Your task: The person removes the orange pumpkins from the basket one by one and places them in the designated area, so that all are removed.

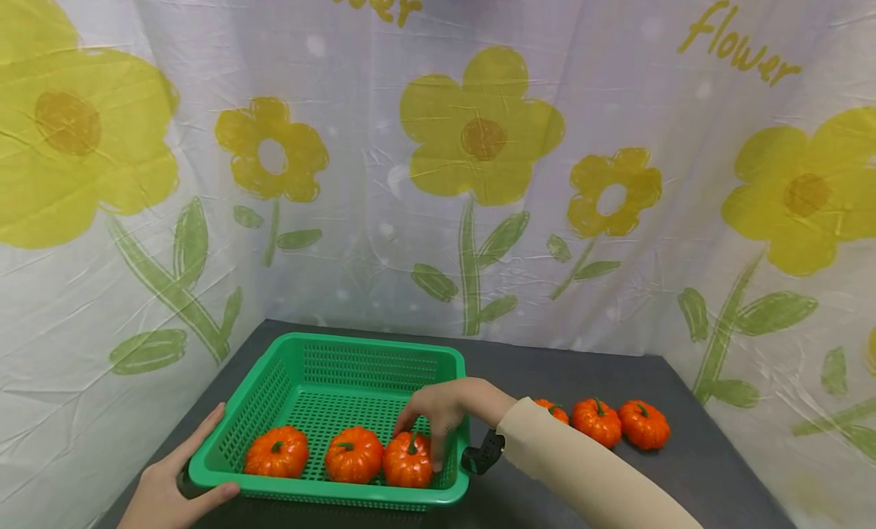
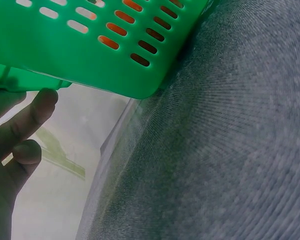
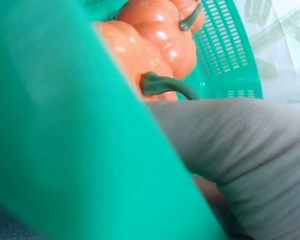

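Note:
A green plastic basket point(image 1: 322, 490) with slotted walls sits on the dark tabletop. My left hand point(image 1: 174, 468) holds its near left corner, thumb at the front rim and fingers along the left side; the left wrist view shows those fingers point(image 2: 37, 107) at the underside of the rim. Inside the basket, my right hand point(image 1: 441, 415) grips the rightmost small orange pumpkin point(image 1: 405, 462), fingers on one side and thumb on the other. To its left are a middle pumpkin point(image 1: 353, 454) and a left pumpkin point(image 1: 277, 451). In the right wrist view, the basket wall partly covers the pumpkins and hand.
Right of the basket, three more pumpkins lie in a row on the table: one partly hidden behind my sleeve point(image 1: 550, 409), a middle one point(image 1: 597, 422) and a right one point(image 1: 644, 425). A flower-printed curtain point(image 1: 369, 248) encloses the table point(image 1: 506, 362) at the back and sides.

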Demonstrator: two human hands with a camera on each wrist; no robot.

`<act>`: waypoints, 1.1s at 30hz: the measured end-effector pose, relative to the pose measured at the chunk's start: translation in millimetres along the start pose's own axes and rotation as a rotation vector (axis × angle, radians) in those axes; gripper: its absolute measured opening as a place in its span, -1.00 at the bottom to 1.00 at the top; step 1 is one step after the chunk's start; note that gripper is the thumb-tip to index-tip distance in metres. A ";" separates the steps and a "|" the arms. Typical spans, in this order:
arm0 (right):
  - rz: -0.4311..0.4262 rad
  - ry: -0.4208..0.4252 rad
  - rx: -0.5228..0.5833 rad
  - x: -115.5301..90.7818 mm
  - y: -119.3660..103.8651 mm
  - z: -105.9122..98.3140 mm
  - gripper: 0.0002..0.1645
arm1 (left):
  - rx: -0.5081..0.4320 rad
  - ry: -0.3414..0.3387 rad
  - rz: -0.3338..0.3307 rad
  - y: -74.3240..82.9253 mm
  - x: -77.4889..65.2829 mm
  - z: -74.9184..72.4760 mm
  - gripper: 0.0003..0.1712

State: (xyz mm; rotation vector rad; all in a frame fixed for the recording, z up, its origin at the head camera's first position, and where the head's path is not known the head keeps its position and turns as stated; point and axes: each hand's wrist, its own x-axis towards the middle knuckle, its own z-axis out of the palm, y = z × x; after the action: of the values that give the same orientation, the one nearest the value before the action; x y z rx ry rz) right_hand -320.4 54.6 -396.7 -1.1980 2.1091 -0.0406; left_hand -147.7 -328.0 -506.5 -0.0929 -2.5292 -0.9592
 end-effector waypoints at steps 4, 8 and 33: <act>-0.030 0.036 -0.008 -1.0 1.9 1.4 -0.10 | 0.001 -0.001 -0.003 -0.6 0.6 0.6 0.19; -0.054 0.071 -0.026 -1.1 4.2 2.7 -0.13 | 0.003 -0.013 -0.017 -0.8 1.6 1.1 0.18; -0.180 0.262 0.077 -20.3 7.3 5.3 -0.17 | 0.000 -0.071 -0.089 0.1 2.3 -1.3 0.19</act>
State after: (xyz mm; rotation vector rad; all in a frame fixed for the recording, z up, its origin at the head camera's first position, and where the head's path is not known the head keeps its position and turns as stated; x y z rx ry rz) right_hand -316.1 75.9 -392.0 -1.3950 2.1906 -0.3758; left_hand -149.2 -328.9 -504.6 -0.0145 -2.6175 -1.0071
